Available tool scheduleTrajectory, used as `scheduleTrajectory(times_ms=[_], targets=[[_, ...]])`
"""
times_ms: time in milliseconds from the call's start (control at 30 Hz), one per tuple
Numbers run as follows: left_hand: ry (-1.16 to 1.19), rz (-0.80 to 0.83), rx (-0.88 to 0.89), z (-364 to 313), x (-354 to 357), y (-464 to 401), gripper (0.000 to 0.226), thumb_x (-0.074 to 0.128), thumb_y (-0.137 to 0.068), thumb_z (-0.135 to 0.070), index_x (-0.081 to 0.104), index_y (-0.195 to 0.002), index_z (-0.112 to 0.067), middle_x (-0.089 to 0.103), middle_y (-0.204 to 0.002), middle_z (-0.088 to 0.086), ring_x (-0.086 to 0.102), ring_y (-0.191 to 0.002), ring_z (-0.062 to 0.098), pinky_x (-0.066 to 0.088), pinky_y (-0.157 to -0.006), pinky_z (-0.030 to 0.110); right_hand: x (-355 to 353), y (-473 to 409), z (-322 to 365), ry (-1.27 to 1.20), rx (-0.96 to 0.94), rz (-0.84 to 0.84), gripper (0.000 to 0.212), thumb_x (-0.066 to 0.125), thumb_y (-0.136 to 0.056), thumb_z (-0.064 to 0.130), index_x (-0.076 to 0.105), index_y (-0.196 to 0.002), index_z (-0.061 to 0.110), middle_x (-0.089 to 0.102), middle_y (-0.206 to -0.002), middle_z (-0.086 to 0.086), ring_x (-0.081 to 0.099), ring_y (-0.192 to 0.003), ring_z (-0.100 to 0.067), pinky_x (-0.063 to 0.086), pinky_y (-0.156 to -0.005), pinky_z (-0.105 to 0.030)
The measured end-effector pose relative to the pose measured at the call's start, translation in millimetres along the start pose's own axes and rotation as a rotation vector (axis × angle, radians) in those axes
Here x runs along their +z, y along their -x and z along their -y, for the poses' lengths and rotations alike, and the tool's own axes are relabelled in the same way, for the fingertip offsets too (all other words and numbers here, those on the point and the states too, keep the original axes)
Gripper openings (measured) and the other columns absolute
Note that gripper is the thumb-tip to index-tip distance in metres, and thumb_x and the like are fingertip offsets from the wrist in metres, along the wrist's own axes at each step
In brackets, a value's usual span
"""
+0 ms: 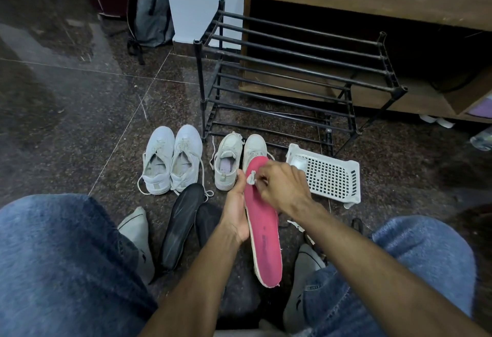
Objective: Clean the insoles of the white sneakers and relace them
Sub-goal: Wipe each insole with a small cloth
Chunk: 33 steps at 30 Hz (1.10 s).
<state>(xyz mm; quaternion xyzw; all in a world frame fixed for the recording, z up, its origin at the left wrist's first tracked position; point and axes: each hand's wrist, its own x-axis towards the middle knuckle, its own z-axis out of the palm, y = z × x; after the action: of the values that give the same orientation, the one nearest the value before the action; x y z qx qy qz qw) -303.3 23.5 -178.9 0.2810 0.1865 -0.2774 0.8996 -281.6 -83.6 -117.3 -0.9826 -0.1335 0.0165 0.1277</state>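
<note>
Person, seated view: clothing and limbs as seen from the head camera.

Blue denim jeans (61, 256) on both legs; grey socks (137, 235) with a small dark mark near the ankle, one per foot. Both forearms bare, no sleeves. Left hand (235, 214) and right hand (282, 187) ungloved.

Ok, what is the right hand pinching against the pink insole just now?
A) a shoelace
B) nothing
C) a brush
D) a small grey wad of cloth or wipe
D: the right hand pinches a small grey wad against the upper part of the pink insole, which the left hand holds.
</note>
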Motion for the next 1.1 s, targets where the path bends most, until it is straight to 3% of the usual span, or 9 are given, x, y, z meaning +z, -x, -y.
scheduleTrajectory(times_ms=[167,267,400,500,633,800,1000,1100], targets=[[-0.038,-0.028,-0.001,-2,-3,-3,0.073,0.047,-0.089,-0.066,0.06,-0.129,-0.006,0.061,-0.105,0.014,0.059,-0.086,0.025,0.048,-0.079,0.037,-5,-16,-9,-0.085,0.202,-0.125,0.021,0.059,-0.09,0.027,0.073,-0.105,0.025,0.068,-0.112,0.002,0.065,-0.096,-0.027,0.052,-0.079,-0.035],[-0.012,-0.032,-0.013,-3,-2,-2,0.072,0.044,-0.09,-0.064,0.061,-0.128,-0.005,0.064,-0.114,0.019,0.063,-0.1,0.031,0.051,-0.09,0.041,-3,-3,-1,-0.183,0.061,-0.027,0.018,0.063,-0.088,0.026,0.074,-0.101,0.024,0.071,-0.107,0.005,0.066,-0.093,-0.022,0.054,-0.082,-0.039],[-0.008,-0.048,-0.005,0,-1,-1,0.073,0.041,-0.09,-0.066,0.064,-0.123,-0.005,0.067,-0.111,0.021,0.067,-0.1,0.032,0.056,-0.087,0.042,-2,3,3,-0.127,-0.019,0.01,0.02,0.061,-0.087,0.025,0.075,-0.102,0.027,0.071,-0.107,0.01,0.066,-0.094,-0.017,0.054,-0.081,-0.034],[-0.04,-0.031,0.017,1,-2,-1,0.069,0.044,-0.088,-0.066,0.069,-0.118,-0.009,0.065,-0.109,0.016,0.063,-0.091,0.029,0.05,-0.082,0.039,-2,-12,-6,-0.161,0.111,-0.091,0.019,0.062,-0.088,0.027,0.074,-0.102,0.025,0.071,-0.105,0.005,0.066,-0.09,-0.022,0.055,-0.08,-0.04],[-0.108,-0.04,-0.017,3,1,3,0.069,0.041,-0.09,-0.066,0.075,-0.105,-0.008,0.067,-0.092,0.014,0.059,-0.072,0.024,0.05,-0.067,0.035,-5,-23,-18,-0.297,0.34,-0.201,0.013,0.067,-0.085,0.024,0.076,-0.094,0.025,0.074,-0.092,0.006,0.067,-0.08,-0.018,0.051,-0.069,-0.029],[-0.103,-0.059,-0.013,11,8,2,0.065,0.041,-0.093,-0.061,0.062,-0.125,-0.008,0.07,-0.095,0.012,0.065,-0.074,0.022,0.052,-0.064,0.034,2,-7,-3,-0.285,0.091,-0.099,0.017,0.065,-0.083,0.022,0.076,-0.096,0.024,0.072,-0.098,0.006,0.065,-0.082,-0.018,0.052,-0.072,-0.031],[-0.182,-0.086,-0.042,8,5,2,0.071,0.043,-0.088,-0.068,0.069,-0.117,-0.008,0.068,-0.086,0.013,0.06,-0.066,0.024,0.047,-0.07,0.038,-4,-27,-27,-0.255,0.305,-0.225,0.013,0.067,-0.086,0.024,0.076,-0.096,0.025,0.074,-0.095,0.005,0.067,-0.082,-0.017,0.055,-0.073,-0.033],[-0.152,-0.08,-0.032,6,9,0,0.07,0.04,-0.091,-0.066,0.066,-0.121,-0.008,0.072,-0.093,0.013,0.066,-0.071,0.025,0.051,-0.072,0.037,0,-17,-20,-0.303,0.231,-0.237,0.014,0.067,-0.086,0.021,0.076,-0.097,0.022,0.073,-0.097,0.004,0.063,-0.074,-0.014,0.055,-0.071,-0.033]])
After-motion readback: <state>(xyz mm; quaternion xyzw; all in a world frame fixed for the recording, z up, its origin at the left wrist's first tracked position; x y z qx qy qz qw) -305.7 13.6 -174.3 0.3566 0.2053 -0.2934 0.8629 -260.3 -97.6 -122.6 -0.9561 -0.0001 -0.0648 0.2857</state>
